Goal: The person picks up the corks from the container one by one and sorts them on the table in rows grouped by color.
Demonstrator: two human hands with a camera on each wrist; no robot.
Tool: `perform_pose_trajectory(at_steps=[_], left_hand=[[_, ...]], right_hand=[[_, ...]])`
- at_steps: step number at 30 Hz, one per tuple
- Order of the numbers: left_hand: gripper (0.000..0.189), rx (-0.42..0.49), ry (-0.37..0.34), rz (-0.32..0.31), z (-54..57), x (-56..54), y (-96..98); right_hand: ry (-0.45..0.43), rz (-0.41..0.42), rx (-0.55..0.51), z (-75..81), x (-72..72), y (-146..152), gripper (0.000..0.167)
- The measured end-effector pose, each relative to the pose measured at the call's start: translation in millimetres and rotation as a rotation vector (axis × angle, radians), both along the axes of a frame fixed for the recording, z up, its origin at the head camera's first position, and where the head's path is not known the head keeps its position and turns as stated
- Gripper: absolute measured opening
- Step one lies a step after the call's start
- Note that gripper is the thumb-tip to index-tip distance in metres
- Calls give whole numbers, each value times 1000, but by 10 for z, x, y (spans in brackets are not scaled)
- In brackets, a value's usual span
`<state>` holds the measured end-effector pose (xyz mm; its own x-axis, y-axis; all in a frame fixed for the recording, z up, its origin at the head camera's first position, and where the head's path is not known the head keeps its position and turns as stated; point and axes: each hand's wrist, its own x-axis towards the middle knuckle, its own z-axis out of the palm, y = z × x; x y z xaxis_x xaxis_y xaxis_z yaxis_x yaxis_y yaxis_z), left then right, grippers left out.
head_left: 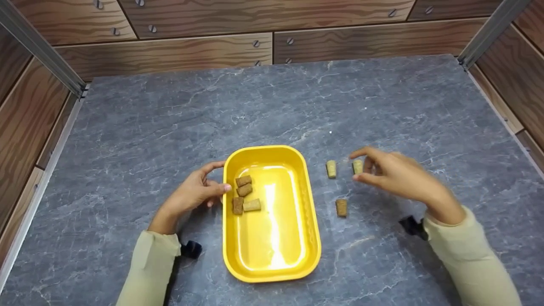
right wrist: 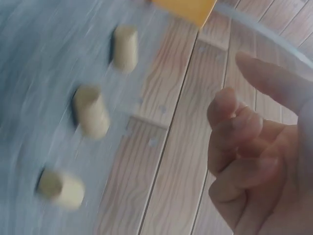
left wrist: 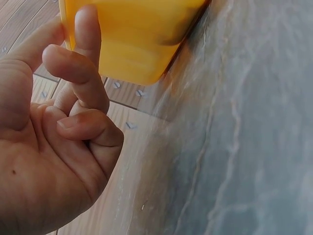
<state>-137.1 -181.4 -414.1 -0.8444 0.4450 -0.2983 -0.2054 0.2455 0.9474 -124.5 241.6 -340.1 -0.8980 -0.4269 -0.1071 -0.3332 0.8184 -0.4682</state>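
Note:
A yellow tray (head_left: 272,278) lies lengthwise on the table. My left hand (head_left: 193,191) pinches its left rim, thumb on top and fingers against the outer wall; the left wrist view shows fingertips at the tray's side (left wrist: 132,58). Inside the tray are three dark brown corks (head_left: 244,190) and a light cork (head_left: 252,205). To the right, my right hand (head_left: 395,174) hovers over a light cork (head_left: 358,165), thumb and index finger spread on either side of it. The right wrist view shows this hand (right wrist: 259,152) holding nothing, apart from several corks (right wrist: 91,111).
Another light cork (head_left: 331,168) stands between the tray and my right hand. Nearer to me lies a brown cork (head_left: 341,208). Wood-patterned panels (head_left: 204,51) border the grey marbled table (head_left: 191,114) at the back and sides, with metal posts (head_left: 488,34) at the far corners.

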Motion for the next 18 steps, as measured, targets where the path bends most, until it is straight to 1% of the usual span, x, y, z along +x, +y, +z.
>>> perform_pose_trajectory(at_steps=[5, 10, 13, 18], left_hand=[[73, -2, 2, -6, -2, 2, 14], [73, -1, -2, 2, -5, 4, 11], [73, -5, -3, 4, 2, 6, 7], [73, -14, 6, 6, 20, 16, -1]], right_hand=[[-16, 67, -90, 15, 47, -262, 40], [-2, 150, -163, -1, 81, -548, 37], [16, 198, -162, -10, 99, -697, 36], [57, 232, -150, -48, 102, -883, 34]])
